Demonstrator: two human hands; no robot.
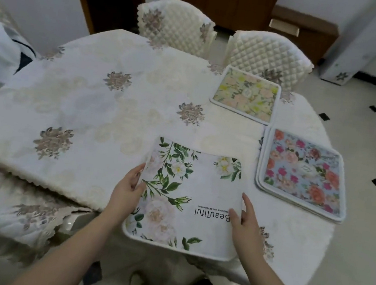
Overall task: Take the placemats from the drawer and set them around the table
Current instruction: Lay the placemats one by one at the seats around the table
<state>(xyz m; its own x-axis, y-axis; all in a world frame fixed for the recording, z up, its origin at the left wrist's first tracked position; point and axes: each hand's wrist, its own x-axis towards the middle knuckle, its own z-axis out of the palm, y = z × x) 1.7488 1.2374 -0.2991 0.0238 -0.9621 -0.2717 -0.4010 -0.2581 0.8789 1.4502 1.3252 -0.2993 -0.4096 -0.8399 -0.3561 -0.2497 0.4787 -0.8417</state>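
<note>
A white placemat point(194, 192) with green leaves, pale flowers and the word "Beautiful" is held over the near edge of the table point(89, 108). My left hand point(127, 189) grips its left edge and my right hand point(244, 216) grips its right edge. A blue placemat point(304, 174) with pink and orange flowers lies flat at the right, apparently on top of other mats. A green and yellow flowered placemat point(246, 95) lies farther back, in front of a chair.
The table wears a cream quilted cloth with embroidered flowers. Two quilted cream chairs point(177, 26) point(268, 54) stand at the far side. A covered chair point(8, 210) is at near left, another at far left. A shiny tiled floor point(373, 150) lies to the right.
</note>
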